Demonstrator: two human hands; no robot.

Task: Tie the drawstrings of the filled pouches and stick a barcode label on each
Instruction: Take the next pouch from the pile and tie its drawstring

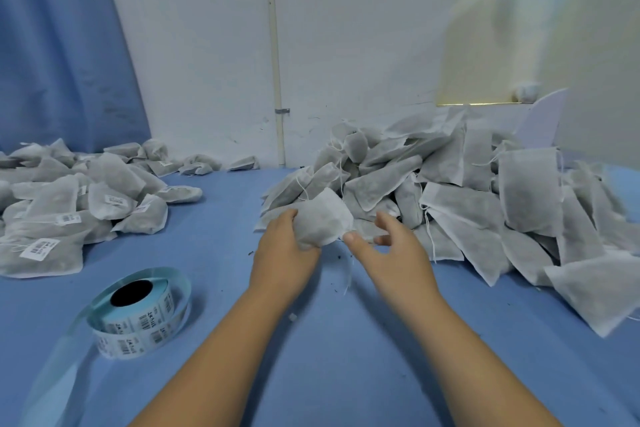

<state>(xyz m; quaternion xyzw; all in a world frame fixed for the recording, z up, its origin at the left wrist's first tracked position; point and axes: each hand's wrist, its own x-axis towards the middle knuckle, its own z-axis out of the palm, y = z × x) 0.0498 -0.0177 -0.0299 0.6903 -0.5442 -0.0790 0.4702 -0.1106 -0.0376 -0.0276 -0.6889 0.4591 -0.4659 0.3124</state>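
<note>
Now grips pouch [323, 220] in left hand [284, 248], string [348, 274] dangling off its right corner, just beside spread, empty right hand [389, 244].

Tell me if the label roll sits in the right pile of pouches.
No, the label roll lies on the bare blue cloth at lower left.

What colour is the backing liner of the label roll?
Pale blue-green; the label roll shows best in the head view.

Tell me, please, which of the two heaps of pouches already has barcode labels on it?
The heap on the left, beyond the label roll: white barcode labels show on several of its pouches. The right heap shows none.
</note>
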